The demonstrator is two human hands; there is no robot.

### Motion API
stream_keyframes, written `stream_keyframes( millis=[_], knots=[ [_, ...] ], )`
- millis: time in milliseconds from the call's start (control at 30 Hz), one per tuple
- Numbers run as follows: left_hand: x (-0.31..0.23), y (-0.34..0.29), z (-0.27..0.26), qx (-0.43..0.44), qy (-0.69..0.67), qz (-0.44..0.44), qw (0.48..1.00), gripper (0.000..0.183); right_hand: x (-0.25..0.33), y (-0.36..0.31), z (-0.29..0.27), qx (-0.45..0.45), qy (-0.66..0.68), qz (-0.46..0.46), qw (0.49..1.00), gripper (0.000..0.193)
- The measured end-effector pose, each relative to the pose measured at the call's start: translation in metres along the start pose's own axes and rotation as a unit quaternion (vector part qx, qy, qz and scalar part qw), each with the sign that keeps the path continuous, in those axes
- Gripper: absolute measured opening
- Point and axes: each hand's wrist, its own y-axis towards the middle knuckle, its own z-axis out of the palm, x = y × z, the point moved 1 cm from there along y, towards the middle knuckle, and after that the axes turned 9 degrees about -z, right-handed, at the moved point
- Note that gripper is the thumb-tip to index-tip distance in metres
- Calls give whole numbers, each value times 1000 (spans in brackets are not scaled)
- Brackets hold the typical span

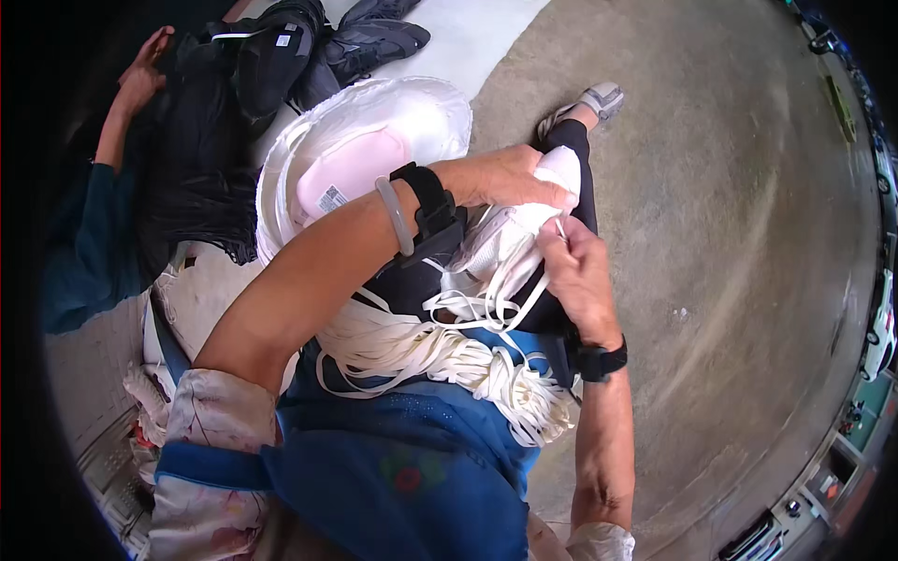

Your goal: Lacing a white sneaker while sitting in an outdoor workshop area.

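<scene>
My left hand is closed around a white and pale pink shoe upper, held over my knees. Close beside it, my right hand pinches a white shoelace between thumb and fingers at the upper's edge. Loose loops of lace hang below the upper. A thick bundle of off-white shoelaces lies across my lap on a blue apron. Part of the upper is hidden by my left hand and wrist.
Left of my hands stands a white-lined bucket with a pink shoe piece inside. Black shoe uppers are piled beyond it. At the far left, a co-worker's hand reaches from a dark green sleeve. Concrete floor extends right.
</scene>
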Motion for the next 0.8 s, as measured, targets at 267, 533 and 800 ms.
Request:
stream_keyframes(
  millis=[267,533,800],
  knots=[
    [13,4,0,-25,-55,-23,998,59,18,-18,12,-147,-160,-48,975,16],
    [8,8,1,-26,-45,-16,999,60,19,-21,24,-189,-229,-113,948,13],
    [12,12,2,-49,-32,-26,998,59,20,-14,36,-209,-335,-153,906,8]
  ],
)
